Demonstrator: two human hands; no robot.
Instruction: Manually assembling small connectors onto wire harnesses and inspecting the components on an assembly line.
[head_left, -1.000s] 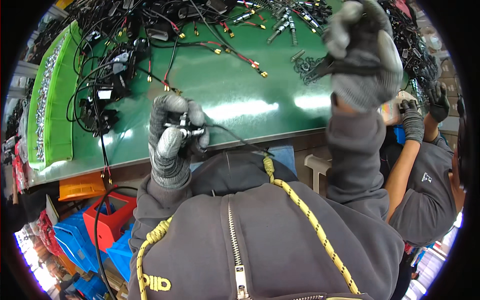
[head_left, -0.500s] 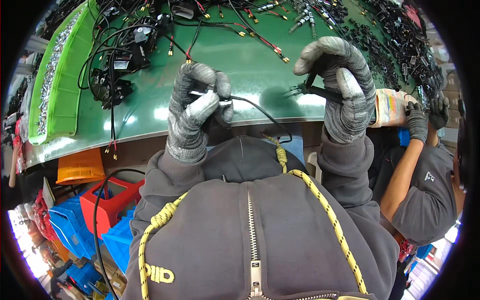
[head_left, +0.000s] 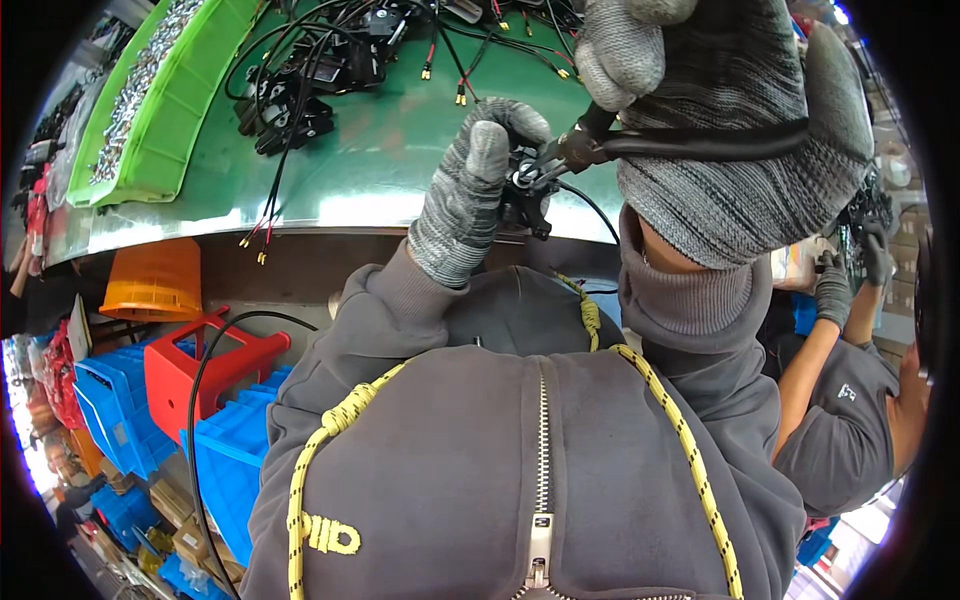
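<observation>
In a grey knitted glove, my left hand is closed around a small black part with a metal piece just past the table's near edge. A thin black cable runs from that part to the right. My right hand, gloved alike and raised close to the camera, grips black-handled pliers. Their narrow jaws reach the metal piece at my left fingertips and appear to touch it. One handle crosses my right palm; my fingers partly hide the other.
Black parts with cables lie on the green table. At the left stands a green bin of small metal pieces. Below are an orange bucket, red stool and blue crates. A co-worker's gloved hand is at the right.
The pliers in my right hand have come left and toward the camera, up to the black part. My left hand has shifted right with that part, and the view has moved slightly.
</observation>
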